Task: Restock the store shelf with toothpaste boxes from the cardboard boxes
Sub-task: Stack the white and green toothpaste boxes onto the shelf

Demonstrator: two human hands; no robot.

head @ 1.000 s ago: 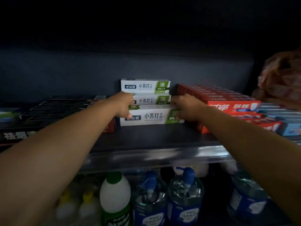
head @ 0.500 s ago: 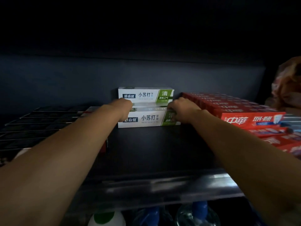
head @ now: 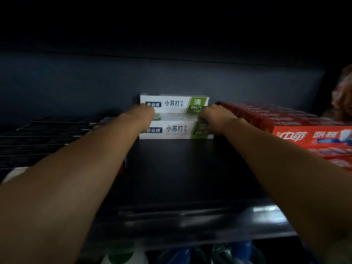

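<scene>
White and green toothpaste boxes sit stacked deep on the dark shelf (head: 171, 168). A front box (head: 174, 129) lies low, and a rear box (head: 171, 102) stands higher behind it. My left hand (head: 142, 117) grips the left end of the stack with curled fingers. My right hand (head: 214, 119) grips the right end the same way. Both arms reach far in over the shelf. The cardboard boxes are out of view.
Red toothpaste boxes (head: 308, 136) fill the shelf to the right, close to my right wrist. Dark boxes (head: 47, 136) lie in rows on the left. A crumpled plastic bag (head: 342, 96) sits far right. Bottles (head: 238, 250) stand on the shelf below.
Both hands have pushed the white and green boxes deeper toward the back wall. My view has moved closer and higher, so the lower shelf has almost dropped out of sight.
</scene>
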